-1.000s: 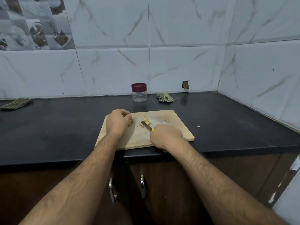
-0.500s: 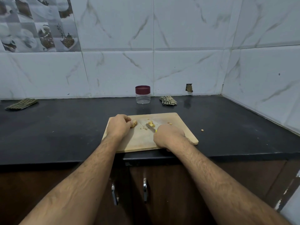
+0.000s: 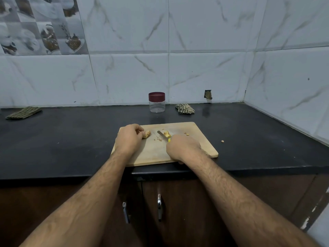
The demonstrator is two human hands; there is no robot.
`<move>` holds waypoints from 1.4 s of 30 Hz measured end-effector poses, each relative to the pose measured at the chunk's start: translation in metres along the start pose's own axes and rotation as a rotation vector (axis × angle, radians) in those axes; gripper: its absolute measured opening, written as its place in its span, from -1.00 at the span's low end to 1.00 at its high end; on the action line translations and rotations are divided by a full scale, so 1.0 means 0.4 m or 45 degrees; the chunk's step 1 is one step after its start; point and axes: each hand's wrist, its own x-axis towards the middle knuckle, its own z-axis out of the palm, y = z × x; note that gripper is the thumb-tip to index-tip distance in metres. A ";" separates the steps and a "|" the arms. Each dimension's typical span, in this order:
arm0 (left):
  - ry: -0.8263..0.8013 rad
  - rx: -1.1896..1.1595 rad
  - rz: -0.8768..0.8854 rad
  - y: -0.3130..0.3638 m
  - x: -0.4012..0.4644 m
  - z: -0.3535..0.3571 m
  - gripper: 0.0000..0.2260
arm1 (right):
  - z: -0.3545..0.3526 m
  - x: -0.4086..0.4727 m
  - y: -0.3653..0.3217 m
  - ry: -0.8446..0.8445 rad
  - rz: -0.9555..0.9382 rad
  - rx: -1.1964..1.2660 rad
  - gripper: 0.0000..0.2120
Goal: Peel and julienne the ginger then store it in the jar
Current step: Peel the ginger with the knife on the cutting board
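Note:
A wooden cutting board (image 3: 199, 139) lies on the black counter's front edge. My left hand (image 3: 129, 138) rests on its left part and pinches a knobbly ginger piece (image 3: 147, 134) at the fingertips. My right hand (image 3: 183, 147) grips a knife with a yellow handle; its blade (image 3: 162, 136) points up-left across the board. A second cut ginger piece (image 3: 167, 134) lies against the blade's right side. Small scraps (image 3: 186, 133) are scattered on the board. A clear jar with a maroon lid (image 3: 156, 102) stands shut at the back by the wall.
A crumpled checked cloth (image 3: 184, 108) lies right of the jar, and a folded cloth (image 3: 24, 112) sits far left. One ginger scrap (image 3: 222, 141) is on the counter right of the board. Tiled walls close the back and right side. Cabinet handles (image 3: 159, 206) are below.
My left hand has drawn its ginger piece out from under the fingers, so it now shows at the fingertips. The knife has shifted slightly beside the other piece. The camera tilted up.

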 end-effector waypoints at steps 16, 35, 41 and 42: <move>0.058 -0.228 -0.163 -0.060 0.013 -0.006 -0.91 | 0.080 0.167 -0.083 0.311 0.054 0.390 -0.91; -0.009 -0.103 -0.119 -0.047 0.012 -0.001 -0.89 | -0.007 0.186 0.153 0.418 0.307 0.401 -0.93; -0.085 -0.100 -0.154 -0.039 0.018 -0.008 -0.87 | -0.019 0.190 0.194 0.298 0.280 0.527 -0.91; -0.093 -0.106 -0.163 -0.039 0.020 -0.010 -0.86 | -0.024 0.188 0.198 0.312 0.279 0.545 -0.89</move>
